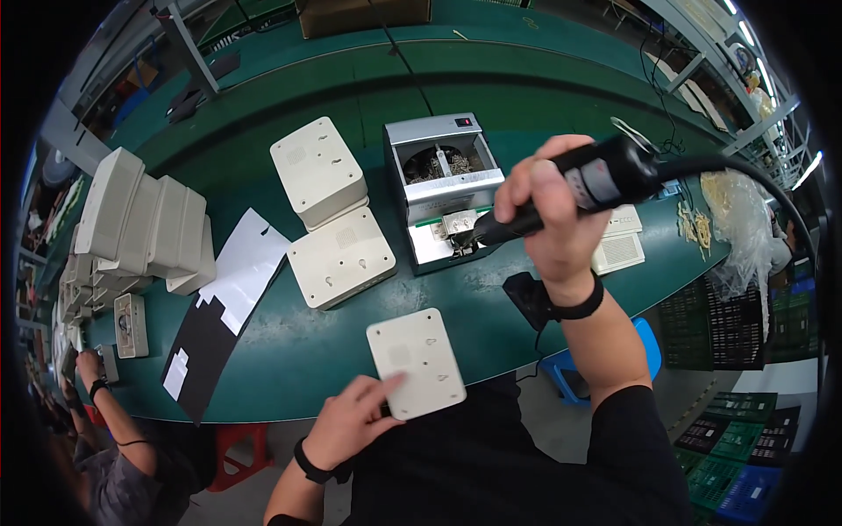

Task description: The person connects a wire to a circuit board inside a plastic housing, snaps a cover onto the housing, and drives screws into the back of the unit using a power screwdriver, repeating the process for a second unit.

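Note:
My right hand [557,197] is wrapped round a black corded electric screwdriver [605,175]. Its tip reaches the front of a grey screw feeder [443,188], whose open hopper holds small screws. At the table's front edge, a cream plastic housing [417,366] lies with its back face up, showing corner holes and keyhole slots. My left hand [355,416] grips that housing at its lower left, fingers on the face and thumb at the edge. Beyond it, two stacks of similar housings [342,256] stand left of the feeder.
More housings [145,219] are piled at the left, by a black sheet [206,351] with white pieces. A co-worker's hand [88,368] works there. Right of the feeder lie a vented cream part [619,250], rubber bands [693,226] and a clear plastic bag [741,228].

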